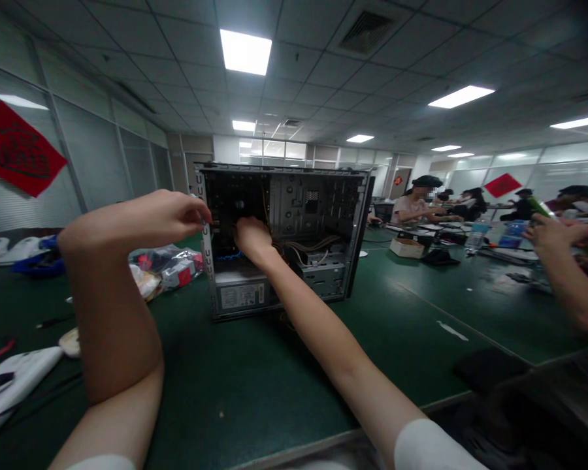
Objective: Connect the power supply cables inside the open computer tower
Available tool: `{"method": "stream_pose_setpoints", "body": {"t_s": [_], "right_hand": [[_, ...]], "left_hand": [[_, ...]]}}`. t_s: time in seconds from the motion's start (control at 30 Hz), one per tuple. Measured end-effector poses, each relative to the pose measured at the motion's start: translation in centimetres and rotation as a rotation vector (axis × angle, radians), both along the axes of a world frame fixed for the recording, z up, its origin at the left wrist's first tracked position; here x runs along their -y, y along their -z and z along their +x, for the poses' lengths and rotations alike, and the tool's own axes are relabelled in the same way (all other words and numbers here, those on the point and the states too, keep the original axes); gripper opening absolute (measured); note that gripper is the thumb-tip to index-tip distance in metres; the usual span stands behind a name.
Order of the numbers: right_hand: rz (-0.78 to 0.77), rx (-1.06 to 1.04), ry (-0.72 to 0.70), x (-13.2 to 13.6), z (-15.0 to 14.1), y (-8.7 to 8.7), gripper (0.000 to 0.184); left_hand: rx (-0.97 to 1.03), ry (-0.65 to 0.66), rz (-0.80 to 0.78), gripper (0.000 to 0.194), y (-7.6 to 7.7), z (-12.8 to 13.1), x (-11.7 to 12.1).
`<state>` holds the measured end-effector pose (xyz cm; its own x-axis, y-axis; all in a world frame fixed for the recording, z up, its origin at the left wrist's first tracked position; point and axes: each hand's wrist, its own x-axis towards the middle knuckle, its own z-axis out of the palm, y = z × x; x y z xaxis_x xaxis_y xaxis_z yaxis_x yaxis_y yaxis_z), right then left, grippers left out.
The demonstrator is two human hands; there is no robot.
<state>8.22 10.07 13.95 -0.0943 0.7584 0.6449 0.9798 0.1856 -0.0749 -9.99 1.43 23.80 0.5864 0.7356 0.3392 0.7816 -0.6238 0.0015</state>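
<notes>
An open computer case stands upright on the green table, its uncovered side facing me. Deep in its left part is my right hand, with fingers curled and their tips lost in the dark interior. A power supply with a label sits below that hand. Bundled cables run across the lower middle, to the right of my wrist. My left hand is bent against the case's left edge, its fingers curled; what they grip there is hidden.
Plastic-bagged parts lie left of the case, and a white board-like object is at the near left. Another person's hands hold a green item at the right. Beyond are a small box, water bottles and seated people.
</notes>
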Motion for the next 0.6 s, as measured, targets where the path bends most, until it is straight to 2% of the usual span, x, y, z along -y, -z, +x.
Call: {"method": "stream_pose_setpoints", "body": {"t_s": [0.17,0.37,0.6], "right_hand": [[-0.005,0.011,0.018,-0.2,-0.2,0.1,0.031],[0.017,0.014,0.045,0.0,-0.6,0.1,0.029],[-0.05,0.042,0.007,0.4,-1.9,-0.5,0.032]], "left_hand": [[-0.02,-0.005,0.032,0.038,-0.1,0.2,-0.1],[0.018,0.058,0.037,0.034,0.0,0.3,0.3],[-0.074,0.098,0.085,0.033,0.0,1.5,0.2]]}}
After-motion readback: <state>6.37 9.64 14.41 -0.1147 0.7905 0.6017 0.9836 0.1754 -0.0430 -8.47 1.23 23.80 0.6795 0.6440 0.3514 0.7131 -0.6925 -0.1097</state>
